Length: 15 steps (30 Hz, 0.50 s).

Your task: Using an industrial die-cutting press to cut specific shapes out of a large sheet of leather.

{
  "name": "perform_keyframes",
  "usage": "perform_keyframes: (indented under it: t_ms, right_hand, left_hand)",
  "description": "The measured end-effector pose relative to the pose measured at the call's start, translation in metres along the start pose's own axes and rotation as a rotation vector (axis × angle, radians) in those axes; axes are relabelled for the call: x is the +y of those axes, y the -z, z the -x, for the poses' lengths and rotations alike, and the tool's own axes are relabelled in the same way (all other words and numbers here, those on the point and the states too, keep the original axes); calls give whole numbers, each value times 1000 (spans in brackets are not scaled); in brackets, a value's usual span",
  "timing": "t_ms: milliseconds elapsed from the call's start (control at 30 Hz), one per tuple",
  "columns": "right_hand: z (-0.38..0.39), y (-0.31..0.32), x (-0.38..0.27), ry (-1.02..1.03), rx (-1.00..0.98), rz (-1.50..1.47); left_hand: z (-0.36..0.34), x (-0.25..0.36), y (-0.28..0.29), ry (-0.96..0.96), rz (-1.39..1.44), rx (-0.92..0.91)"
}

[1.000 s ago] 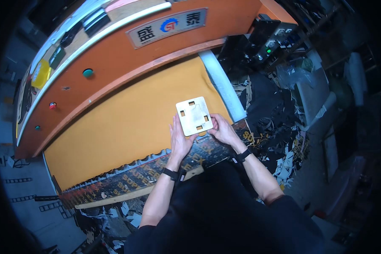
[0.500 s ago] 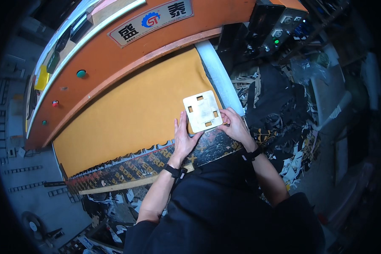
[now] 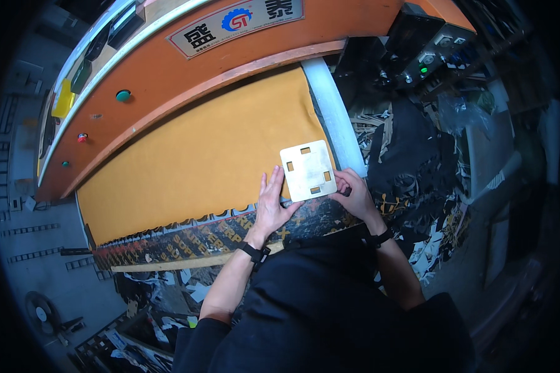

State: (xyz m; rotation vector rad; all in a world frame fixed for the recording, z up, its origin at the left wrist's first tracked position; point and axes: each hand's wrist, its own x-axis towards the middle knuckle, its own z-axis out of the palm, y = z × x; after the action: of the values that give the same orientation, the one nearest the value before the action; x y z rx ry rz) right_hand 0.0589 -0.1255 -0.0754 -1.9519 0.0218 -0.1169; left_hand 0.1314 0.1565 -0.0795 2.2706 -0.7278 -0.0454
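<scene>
A cream square plate (image 3: 309, 171) with rounded corners and several rectangular slots lies near the right front corner of a mustard-yellow sheet (image 3: 199, 146). My right hand (image 3: 356, 198) grips the plate's lower right edge between thumb and curled fingers. On the other side, my left hand (image 3: 270, 208) rests on the sheet's front margin, fingers stretched out and thumb reaching along the plate's lower left corner. Yellow shows through most of the slots; the one closest to me looks greyish. What lies under the plate is hidden.
An orange machine beam (image 3: 162, 81) with green and red buttons spans behind the sheet. A dark, yellow-marked board (image 3: 199, 239) runs along the front, its sheet edge scalloped by cut-outs. At right stand a pale rail (image 3: 335, 112), a control box (image 3: 426, 53) and heaped scraps (image 3: 410, 149).
The view has tilted slightly, shifting the whole scene. My right hand keeps its grip on the plate, and my left hand stays beside it. The nearest slot now looks greyer.
</scene>
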Motion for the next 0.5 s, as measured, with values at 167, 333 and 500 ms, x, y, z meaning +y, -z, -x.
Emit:
perform_keyframes:
  t_ms: [167, 333, 500]
  right_hand:
    - [-3, 3, -2, 52, -8, 43]
    - [-7, 4, -2, 41, -13, 53]
    - [-22, 8, -12, 22, -30, 51]
  left_hand:
    - [-1, -2, -2, -10, 8, 17]
    - [-3, -1, -3, -26, 11, 40]
    - [-16, -1, 4, -33, -1, 41]
